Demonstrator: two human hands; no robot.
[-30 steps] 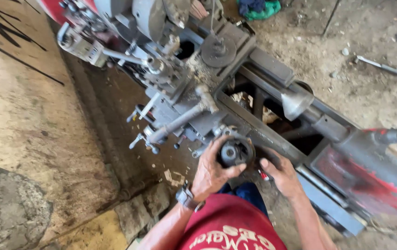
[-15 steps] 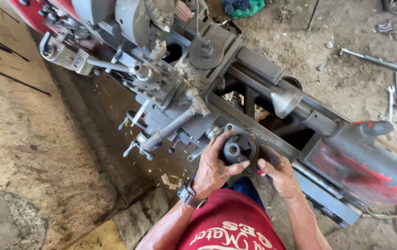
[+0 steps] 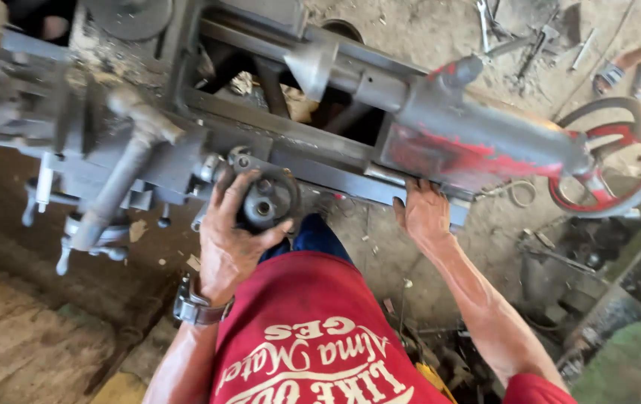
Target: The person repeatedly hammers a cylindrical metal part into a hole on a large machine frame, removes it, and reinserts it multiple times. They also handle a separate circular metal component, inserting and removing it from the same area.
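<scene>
Head view showed the left hand (image 3: 232,243) clasped around the round dark metal handwheel (image 3: 267,200) on the front of the grey-and-red metal lathe (image 3: 440,135). Right of that handwheel, the right hand (image 3: 425,213) lay flat, fingers open, on the lathe's bed edge.

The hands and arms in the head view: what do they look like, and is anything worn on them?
Both arms are bare from the short red sleeves down. The left hand has a dark metal wristwatch at its wrist. The right hand wears nothing: no glove, ring or band shows. Both hands look smudged with grime.
</scene>
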